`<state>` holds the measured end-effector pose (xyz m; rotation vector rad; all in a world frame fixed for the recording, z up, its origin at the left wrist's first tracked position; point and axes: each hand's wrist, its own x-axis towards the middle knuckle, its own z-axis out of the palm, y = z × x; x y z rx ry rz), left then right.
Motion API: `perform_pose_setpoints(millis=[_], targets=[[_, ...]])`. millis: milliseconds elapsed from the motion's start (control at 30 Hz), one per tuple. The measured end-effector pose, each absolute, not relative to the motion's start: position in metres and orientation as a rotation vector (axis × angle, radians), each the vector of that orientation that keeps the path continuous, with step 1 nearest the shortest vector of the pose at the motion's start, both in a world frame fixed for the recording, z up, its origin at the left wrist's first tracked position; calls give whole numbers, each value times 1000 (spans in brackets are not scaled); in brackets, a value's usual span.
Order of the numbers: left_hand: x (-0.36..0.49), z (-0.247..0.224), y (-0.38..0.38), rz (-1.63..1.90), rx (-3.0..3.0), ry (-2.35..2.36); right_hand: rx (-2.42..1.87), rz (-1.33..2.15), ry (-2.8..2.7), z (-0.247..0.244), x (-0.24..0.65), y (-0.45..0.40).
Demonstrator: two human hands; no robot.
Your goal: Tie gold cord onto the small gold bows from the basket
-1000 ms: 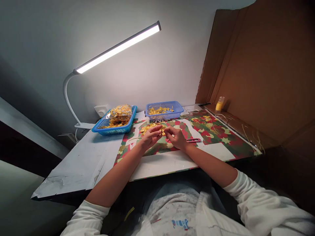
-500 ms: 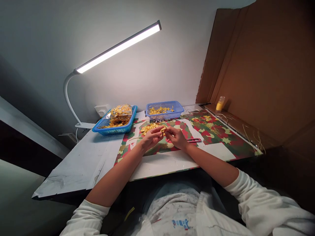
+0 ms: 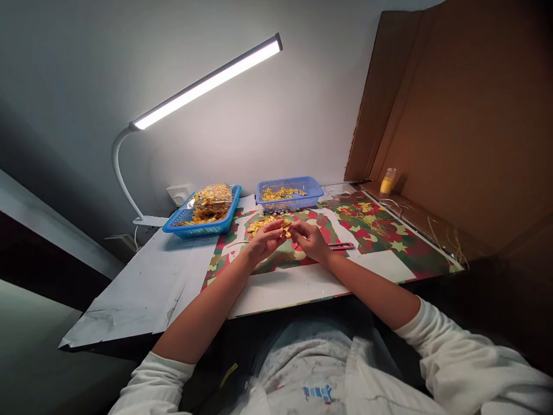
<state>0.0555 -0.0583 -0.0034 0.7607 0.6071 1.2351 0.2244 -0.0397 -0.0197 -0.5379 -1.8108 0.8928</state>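
A white-topped table (image 3: 138,288) stands against a pale grey wall (image 3: 315,115), partly covered by a red, green and cream camouflage-patterned sheet (image 3: 374,246). Nearest are the person's white sleeves and bare forearms, which reach over a flat white strip (image 3: 298,285) along the table's front edge.

Beyond it the left hand (image 3: 264,240) and right hand (image 3: 310,240) meet at the fingertips above the sheet. The left hand's fingers are bent and nearly closed, holding a small, shiny golden-yellow folded piece (image 3: 286,227) between thumb and fingers. The right hand's thumb and forefinger come together at that piece's edge; whether they grip it cannot be told.

Just beside the right hand lies a red slotted handle (image 3: 351,246), partly hidden by it. Behind the left hand is a loose pile of golden-yellow pieces (image 3: 254,225). Farther back, a bright blue plastic basket (image 3: 201,231) on the left holds golden material and a clear bag, and a periwinkle-blue mesh basket (image 3: 294,203) holds more golden pieces. A lit white bar lamp (image 3: 207,83) slants above.
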Motion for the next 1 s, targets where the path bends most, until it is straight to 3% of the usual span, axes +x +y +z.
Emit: perform_pose_setpoints(millis=[1000], targets=[[51, -8, -58, 1179, 771, 638, -593, 821, -1875, -23, 225, -41]])
